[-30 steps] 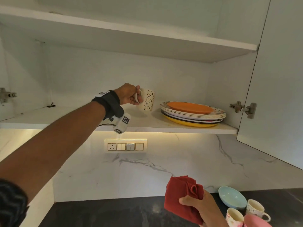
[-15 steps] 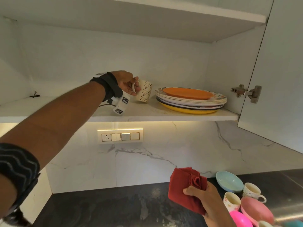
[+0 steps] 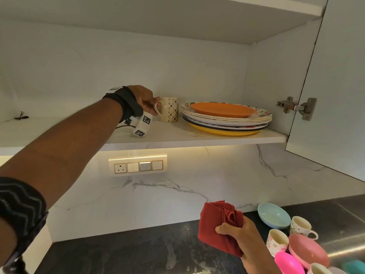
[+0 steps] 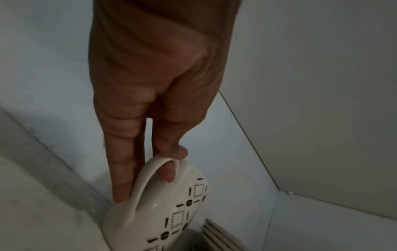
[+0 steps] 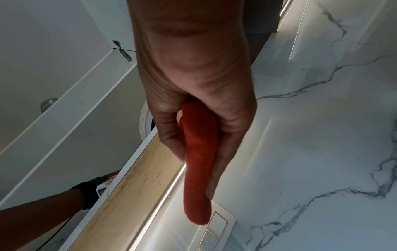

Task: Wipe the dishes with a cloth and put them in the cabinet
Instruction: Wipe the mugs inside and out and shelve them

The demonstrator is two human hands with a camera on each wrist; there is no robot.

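A cream mug (image 3: 169,109) (image 4: 171,214) with a dark diamond pattern stands upright on the lower cabinet shelf (image 3: 177,136), just left of a stack of plates (image 3: 227,118) topped by an orange one. My left hand (image 3: 145,100) (image 4: 154,132) reaches into the cabinet and pinches the mug's handle, one finger through the loop and the thumb on top. Lower right, above the dark counter, my right hand (image 3: 246,240) (image 5: 193,105) grips a folded red cloth (image 3: 219,226) (image 5: 196,163).
The cabinet door (image 3: 335,86) stands open at the right, with a hinge (image 3: 296,107). On the counter (image 3: 138,254) at the lower right sit a light blue bowl (image 3: 273,215), two white patterned cups (image 3: 300,227), a pink bowl (image 3: 308,250) and more dishes. A switch panel (image 3: 138,166) is on the marble wall.
The mug was tilted and lifted in my left hand; it now stands upright on the shelf next to the plates. My view has tipped downward. The right hand keeps the cloth.
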